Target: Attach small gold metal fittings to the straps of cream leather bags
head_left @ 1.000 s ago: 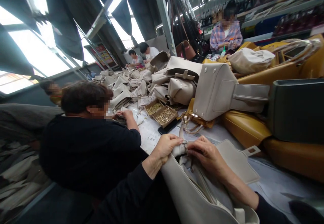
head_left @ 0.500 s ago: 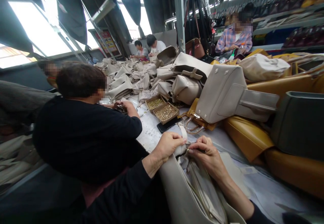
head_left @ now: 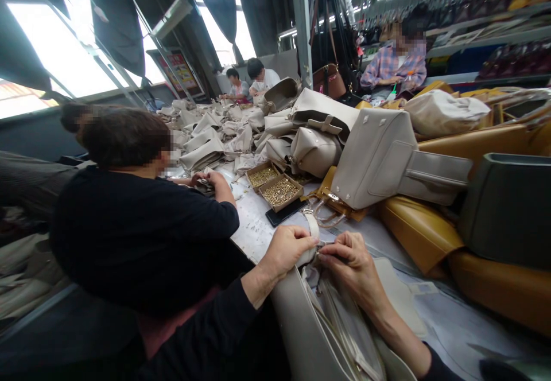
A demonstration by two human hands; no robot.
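A beige handbag (head_left: 297, 318) lies in front of me with its mouth open, showing the lining and a zipper inside. My left hand (head_left: 286, 252) is closed on the bag's far edge, thumb and fingers pinching it at the base of a beige strap (head_left: 310, 224). Right beside it, my right hand (head_left: 350, 263) pinches with thumb and forefinger at the same edge. Whatever small piece lies between those right fingertips is too small to name. Both sets of fingertips almost touch.
Two boxes of small gold metal fittings (head_left: 280, 191) stand beyond my hands, near a black phone (head_left: 284, 213). Beige bags (head_left: 370, 157) and mustard bags (head_left: 419, 234) are piled to the right, with a dark green bag (head_left: 508, 209). At left a co-worker in black (head_left: 142, 232) sits close.
Both hands keep nearly the same grip at the bag's edge; only slight finger movement shows. The view has shifted a little, and the co-worker at left appears slightly further left.
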